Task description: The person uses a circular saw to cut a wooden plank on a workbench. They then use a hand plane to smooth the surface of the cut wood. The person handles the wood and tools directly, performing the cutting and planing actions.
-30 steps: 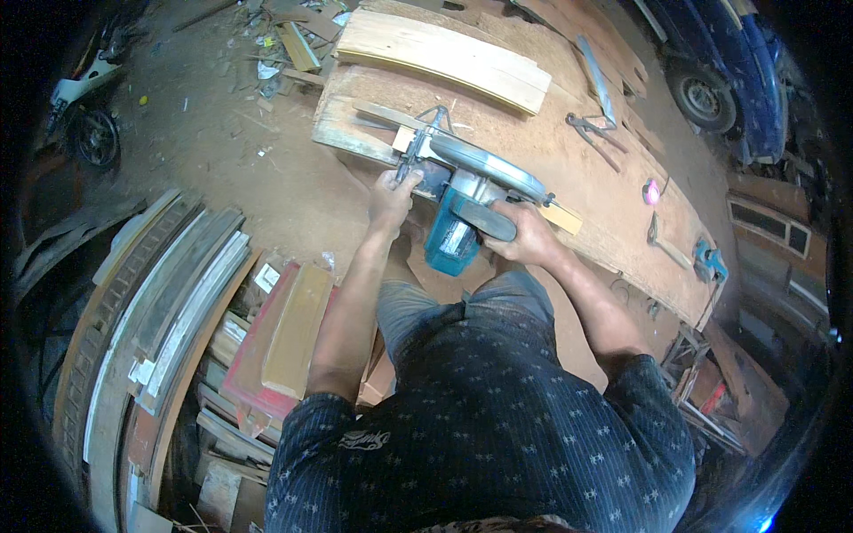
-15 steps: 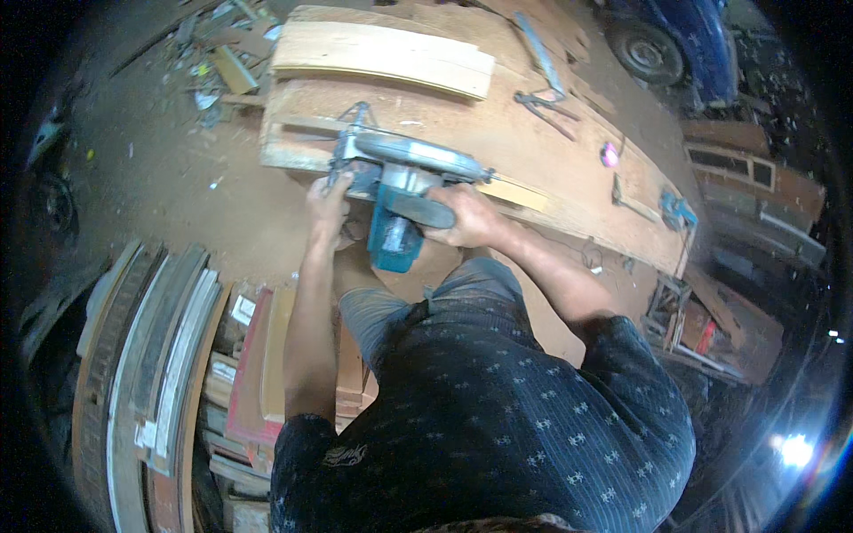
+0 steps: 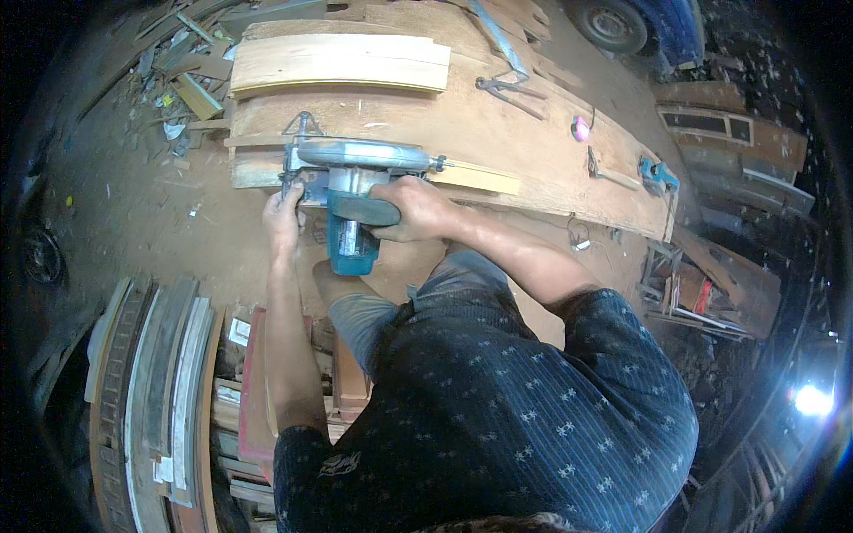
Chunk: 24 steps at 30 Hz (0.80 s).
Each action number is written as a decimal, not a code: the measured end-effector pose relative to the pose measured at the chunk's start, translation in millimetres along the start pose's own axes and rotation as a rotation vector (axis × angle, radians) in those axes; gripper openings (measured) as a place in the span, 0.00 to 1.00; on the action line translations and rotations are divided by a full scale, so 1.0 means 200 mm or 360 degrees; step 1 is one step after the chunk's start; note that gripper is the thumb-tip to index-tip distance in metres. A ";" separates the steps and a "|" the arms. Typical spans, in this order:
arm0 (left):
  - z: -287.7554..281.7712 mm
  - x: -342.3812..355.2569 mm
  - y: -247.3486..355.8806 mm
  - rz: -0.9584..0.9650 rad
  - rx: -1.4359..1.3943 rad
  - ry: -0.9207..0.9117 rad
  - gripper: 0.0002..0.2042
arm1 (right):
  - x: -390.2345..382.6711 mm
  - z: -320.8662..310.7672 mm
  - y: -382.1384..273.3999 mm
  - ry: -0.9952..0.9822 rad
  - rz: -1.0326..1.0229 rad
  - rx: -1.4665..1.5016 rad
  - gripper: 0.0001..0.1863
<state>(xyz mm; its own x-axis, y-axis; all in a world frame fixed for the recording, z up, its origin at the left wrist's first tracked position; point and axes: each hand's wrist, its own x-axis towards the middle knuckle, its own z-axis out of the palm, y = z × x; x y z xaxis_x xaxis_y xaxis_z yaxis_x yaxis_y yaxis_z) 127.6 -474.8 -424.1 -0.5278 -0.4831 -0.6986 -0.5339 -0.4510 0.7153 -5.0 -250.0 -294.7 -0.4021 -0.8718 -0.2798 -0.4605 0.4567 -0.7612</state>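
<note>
Here, the right hand [image 3: 410, 209] curls tight round the circular saw [image 3: 351, 242]; the left hand [image 3: 283, 218] clasps 1 end of its base plate [image 3: 312, 194].

The teal-bodied circular saw with a silver metal blade guard [image 3: 355, 182] has slid leftward along the pale yellow wooden strip [image 3: 480, 180], the bare left hand [image 3: 284, 218] and bare right hand [image 3: 418, 209] travelling with it. The saw now sits closer to the left end of the brown wooden tabletop [image 3: 533, 151], and a longer stretch of strip shows to its right. The view has turned too, bringing the bright white light [image 3: 813, 401] at lower right fully into sight.
</note>
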 end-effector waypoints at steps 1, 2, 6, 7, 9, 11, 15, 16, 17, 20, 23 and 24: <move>-0.01 0.00 0.00 0.0044 -0.0033 -0.0013 0.14 | 0.01 0.00 -0.01 -0.0010 0.0001 0.0000 0.18; -0.01 0.00 0.01 0.0046 -0.0020 0.0013 0.14 | 0.02 0.00 -0.01 -0.0010 0.0005 -0.0008 0.18; -0.04 0.00 0.04 0.0065 0.0041 0.0038 0.14 | 0.04 0.02 -0.04 -0.0006 0.0024 -0.0047 0.18; -0.05 0.01 0.05 0.0063 0.0045 0.0024 0.14 | 0.05 0.02 -0.05 -0.0001 0.0030 -0.0061 0.18; -0.08 0.02 0.07 0.0050 0.0080 0.0020 0.14 | 0.08 0.03 -0.06 0.0032 -0.0016 -0.0043 0.17; -0.11 0.03 0.08 0.0066 0.0074 0.0008 0.15 | 0.12 0.04 -0.08 0.0057 -0.0069 -0.0027 0.17; -0.15 0.07 0.09 0.0066 0.0012 -0.0042 0.15 | 0.18 0.06 -0.10 0.0074 -0.0088 -0.0013 0.16; -0.15 0.08 0.08 0.0056 -0.0011 -0.0046 0.14 | 0.18 0.07 -0.10 0.0110 -0.0115 0.0003 0.16; -0.16 0.08 0.09 0.0052 -0.0034 -0.0030 0.14 | 0.18 0.07 -0.10 0.0073 -0.0056 -0.0028 0.16; -0.19 0.09 0.12 0.0009 0.0061 0.0078 0.15 | 0.19 0.09 -0.11 0.0087 -0.0062 -0.0002 0.16; -0.27 0.05 0.20 0.0144 0.0124 0.0129 0.14 | 0.23 0.09 -0.15 0.0096 -0.0120 0.0071 0.18; -0.28 0.02 0.25 0.0136 0.0201 0.0193 0.14 | 0.24 0.08 -0.17 0.0091 -0.0130 0.0090 0.19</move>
<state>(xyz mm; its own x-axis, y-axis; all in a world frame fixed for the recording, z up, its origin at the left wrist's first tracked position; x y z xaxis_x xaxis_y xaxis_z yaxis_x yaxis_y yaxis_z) 135.6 -542.2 -390.6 -0.4955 -0.6060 -0.6223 -0.5732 -0.3101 0.7584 4.0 -310.0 -291.8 -0.4099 -0.8936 -0.1828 -0.4490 0.3721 -0.8124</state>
